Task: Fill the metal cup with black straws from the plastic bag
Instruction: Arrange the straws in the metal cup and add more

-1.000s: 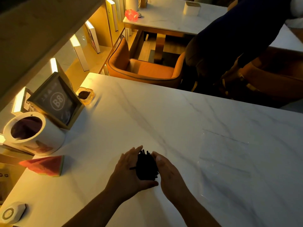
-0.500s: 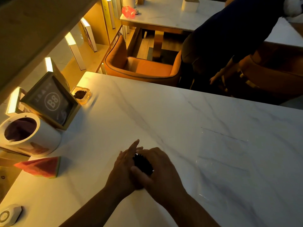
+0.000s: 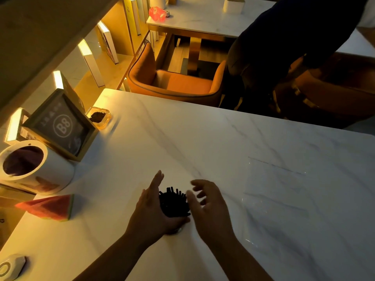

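On marble table (image 3: 223, 138), L hand (image 3: 150, 211) cupping black straws (image 3: 173, 202), R hand (image 3: 209, 203) open beside, plastic bag (image 3: 276, 199) flat nearby

Black straws (image 3: 173, 202): a dense upright bundle, ends bristling unevenly at the top, standing near the front centre of the counter (image 3: 203, 142). Metal cup (image 3: 177, 230): almost wholly hidden, only a glint of what is probably its rim at the base of the bundle. Plastic bag (image 3: 278, 201): clear, flat, apparently emptied, lying to the right, well apart from the straws.
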### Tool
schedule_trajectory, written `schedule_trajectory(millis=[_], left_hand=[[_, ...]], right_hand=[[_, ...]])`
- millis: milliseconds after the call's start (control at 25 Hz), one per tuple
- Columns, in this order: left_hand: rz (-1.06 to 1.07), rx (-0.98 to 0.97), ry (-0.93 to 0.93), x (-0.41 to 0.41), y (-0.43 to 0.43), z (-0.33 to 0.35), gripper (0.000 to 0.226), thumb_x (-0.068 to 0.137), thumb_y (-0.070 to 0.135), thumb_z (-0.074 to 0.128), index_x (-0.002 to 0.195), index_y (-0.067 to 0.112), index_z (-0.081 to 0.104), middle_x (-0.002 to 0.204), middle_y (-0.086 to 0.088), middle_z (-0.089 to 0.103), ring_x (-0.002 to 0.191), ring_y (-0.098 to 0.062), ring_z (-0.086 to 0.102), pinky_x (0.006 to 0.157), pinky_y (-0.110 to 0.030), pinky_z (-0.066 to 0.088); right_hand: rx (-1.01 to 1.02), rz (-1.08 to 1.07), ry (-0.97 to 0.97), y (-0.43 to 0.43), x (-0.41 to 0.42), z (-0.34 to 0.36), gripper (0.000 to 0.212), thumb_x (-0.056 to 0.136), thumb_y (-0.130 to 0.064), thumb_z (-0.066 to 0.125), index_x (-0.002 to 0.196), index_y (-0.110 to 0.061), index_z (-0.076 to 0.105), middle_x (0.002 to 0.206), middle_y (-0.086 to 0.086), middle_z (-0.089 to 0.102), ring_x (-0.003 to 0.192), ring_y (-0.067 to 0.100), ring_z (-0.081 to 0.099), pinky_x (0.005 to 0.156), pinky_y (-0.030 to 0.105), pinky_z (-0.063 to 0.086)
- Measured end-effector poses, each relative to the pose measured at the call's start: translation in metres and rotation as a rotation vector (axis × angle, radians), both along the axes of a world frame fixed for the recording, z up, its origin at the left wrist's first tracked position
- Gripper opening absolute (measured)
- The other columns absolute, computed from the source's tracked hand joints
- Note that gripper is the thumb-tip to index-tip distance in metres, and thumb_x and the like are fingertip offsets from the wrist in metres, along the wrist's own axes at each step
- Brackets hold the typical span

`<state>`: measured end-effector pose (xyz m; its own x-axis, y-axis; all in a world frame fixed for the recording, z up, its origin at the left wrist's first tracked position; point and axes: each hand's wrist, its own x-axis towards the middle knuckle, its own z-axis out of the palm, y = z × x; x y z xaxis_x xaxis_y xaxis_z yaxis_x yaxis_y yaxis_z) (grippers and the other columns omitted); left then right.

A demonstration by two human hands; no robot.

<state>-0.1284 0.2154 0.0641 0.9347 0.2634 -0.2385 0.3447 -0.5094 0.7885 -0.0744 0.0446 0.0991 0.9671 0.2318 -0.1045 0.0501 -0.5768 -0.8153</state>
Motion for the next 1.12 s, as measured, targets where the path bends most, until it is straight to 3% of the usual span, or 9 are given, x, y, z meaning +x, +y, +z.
schedule_trajectory(millis=[120, 280, 440, 520, 640, 720, 800, 960, 1120], left_hand=[[0.035, -0.040, -0.004, -0.006, 0.007, -0.002, 0.154, 0.034, 0.086, 0.086, 0.152, 0.064, -0.010, 0.169, 0.021, 0.022, 0.149, -0.015, 0.033, 0.115, -0.043, 0.038], [-0.018, -0.051, 0.065, -0.019, 0.019, -0.014, 0.162, 0.027, 0.083, 0.090, 0.151, 0.065, -0.013, 0.167, 0.026, 0.018, 0.152, -0.015, 0.029, 0.115, -0.042, 0.034], [-0.074, 0.016, 0.044, -0.014, 0.011, -0.015, 0.154, 0.032, 0.088, 0.086, 0.154, 0.063, -0.005, 0.166, 0.020, 0.028, 0.140, -0.009, 0.036, 0.110, -0.036, 0.039], [-0.087, 0.040, 0.005, -0.003, 0.006, -0.011, 0.145, 0.040, 0.088, 0.082, 0.156, 0.059, -0.002, 0.161, 0.023, 0.035, 0.141, -0.009, 0.036, 0.118, -0.043, 0.034], [-0.184, 0.215, -0.040, 0.010, -0.001, -0.006, 0.124, 0.055, 0.096, 0.063, 0.158, 0.041, 0.022, 0.150, 0.024, 0.047, 0.144, -0.007, 0.038, 0.128, -0.048, 0.008], [-0.222, 0.296, -0.084, 0.013, -0.003, -0.007, 0.096, 0.065, 0.085, 0.061, 0.146, 0.036, 0.048, 0.145, 0.014, 0.060, 0.146, -0.015, 0.044, 0.126, -0.044, 0.003], [-0.217, 0.310, -0.125, 0.015, -0.005, -0.008, 0.070, 0.073, 0.074, 0.058, 0.131, 0.035, 0.063, 0.133, 0.011, 0.069, 0.142, -0.019, 0.050, 0.123, -0.043, 0.007], [-0.156, 0.319, -0.119, 0.021, -0.010, -0.013, 0.042, 0.078, 0.070, 0.059, 0.108, 0.042, 0.068, 0.113, 0.017, 0.074, 0.118, -0.010, 0.063, 0.118, -0.040, 0.026], [-0.076, 0.203, -0.080, 0.026, -0.012, -0.008, 0.022, 0.078, 0.060, 0.065, 0.094, 0.045, 0.061, 0.092, 0.026, 0.066, 0.088, -0.001, 0.061, 0.084, -0.023, 0.050]], right_hand=[[0.098, -0.111, 0.209, -0.013, 0.002, -0.004, 0.010, 0.104, -0.044, 0.053, 0.110, -0.050, 0.057, 0.108, -0.018, 0.068, 0.095, 0.000, 0.067, 0.078, 0.022, 0.057], [0.199, -0.121, 0.383, -0.017, -0.002, -0.008, 0.018, 0.108, -0.035, 0.049, 0.108, -0.035, 0.067, 0.099, -0.005, 0.074, 0.081, 0.009, 0.073, 0.069, 0.023, 0.060], [0.199, -0.064, 0.395, -0.009, -0.008, -0.011, 0.024, 0.110, -0.033, 0.047, 0.109, -0.032, 0.071, 0.102, -0.003, 0.077, 0.089, 0.013, 0.074, 0.080, 0.031, 0.063], [0.203, -0.044, 0.378, -0.004, -0.008, -0.009, 0.026, 0.110, -0.029, 0.048, 0.106, -0.030, 0.073, 0.100, -0.003, 0.078, 0.093, 0.013, 0.074, 0.083, 0.033, 0.063], [0.198, 0.023, 0.361, 0.000, -0.007, -0.006, 0.031, 0.110, -0.026, 0.047, 0.099, -0.036, 0.074, 0.093, -0.016, 0.078, 0.094, 0.003, 0.073, 0.080, 0.020, 0.060], [0.196, 0.062, 0.345, 0.000, -0.006, -0.004, 0.033, 0.110, -0.023, 0.048, 0.096, -0.041, 0.072, 0.093, -0.027, 0.076, 0.095, -0.003, 0.071, 0.078, 0.012, 0.055], [0.207, 0.047, 0.328, -0.001, -0.005, -0.008, 0.032, 0.109, -0.021, 0.050, 0.095, -0.039, 0.072, 0.095, -0.023, 0.076, 0.095, 0.000, 0.071, 0.079, 0.016, 0.057], [0.291, -0.091, 0.331, -0.003, -0.003, -0.021, 0.015, 0.100, -0.021, 0.054, 0.096, -0.028, 0.067, 0.095, 0.001, 0.074, 0.098, 0.022, 0.072, 0.091, 0.048, 0.061], [0.293, -0.101, 0.337, -0.005, 0.000, -0.028, 0.014, 0.100, -0.021, 0.057, 0.099, -0.032, 0.065, 0.099, -0.004, 0.075, 0.099, 0.015, 0.072, 0.091, 0.043, 0.062]])
